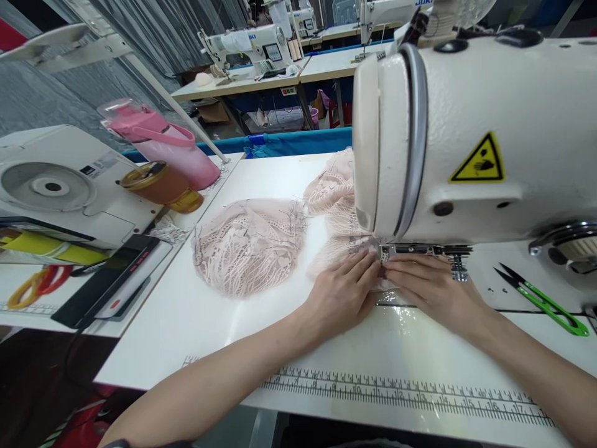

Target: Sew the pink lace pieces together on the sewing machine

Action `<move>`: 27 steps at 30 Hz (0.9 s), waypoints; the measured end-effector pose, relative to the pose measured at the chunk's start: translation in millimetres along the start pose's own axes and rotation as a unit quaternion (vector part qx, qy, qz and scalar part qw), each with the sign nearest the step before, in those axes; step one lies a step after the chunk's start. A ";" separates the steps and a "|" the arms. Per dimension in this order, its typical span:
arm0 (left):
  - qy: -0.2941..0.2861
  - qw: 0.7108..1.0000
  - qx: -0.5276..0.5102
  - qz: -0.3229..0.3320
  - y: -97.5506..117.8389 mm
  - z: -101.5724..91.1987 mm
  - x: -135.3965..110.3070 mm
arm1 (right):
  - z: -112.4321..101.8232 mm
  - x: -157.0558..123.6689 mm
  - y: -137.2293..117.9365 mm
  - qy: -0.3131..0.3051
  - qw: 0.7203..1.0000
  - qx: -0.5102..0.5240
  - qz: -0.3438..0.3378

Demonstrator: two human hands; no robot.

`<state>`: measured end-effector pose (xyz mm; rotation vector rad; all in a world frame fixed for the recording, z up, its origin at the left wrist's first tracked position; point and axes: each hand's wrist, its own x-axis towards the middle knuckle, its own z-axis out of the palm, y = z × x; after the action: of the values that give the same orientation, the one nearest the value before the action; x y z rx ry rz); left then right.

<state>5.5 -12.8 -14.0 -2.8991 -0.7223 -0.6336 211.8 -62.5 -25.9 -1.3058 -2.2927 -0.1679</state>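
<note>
Pale pink lace fabric (249,246) lies spread on the white sewing table (205,317) and runs under the head of a cream sewing machine (471,137). My left hand (342,295) lies flat on the lace just left of the presser foot (385,254), fingers stretched together toward it. My right hand (431,287) rests palm down on the other side, its fingertips meeting the left hand's at the foot. Both press the lace to the bed. The needle is hidden by the machine head.
Green thread snips (543,302) lie to the right on the machine bed. At left stand a pink water bottle (158,140), a brown cup (161,183), a white device (69,186) and a dark control panel (112,280). A ruler strip (405,389) runs along the near edge. Other sewing machines (247,50) stand behind.
</note>
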 end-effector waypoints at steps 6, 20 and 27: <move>-0.002 1.000 -0.002 0.003 0.8 0.2 2.1 | 0.5 -4.1 9.2 0.010 1.000 -0.010 -0.020; -0.029 0.999 -0.027 -0.020 -0.5 0.8 6.7 | -6.2 5.4 5.8 0.045 0.993 0.074 0.080; -0.012 0.998 -0.013 0.053 -2.2 -1.0 7.5 | -2.3 -1.2 9.6 0.028 0.998 0.002 0.059</move>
<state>10.1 -7.8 -10.1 -2.9491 -0.5627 -0.6024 221.2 -59.1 -25.7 -1.4106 -2.1614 -0.1571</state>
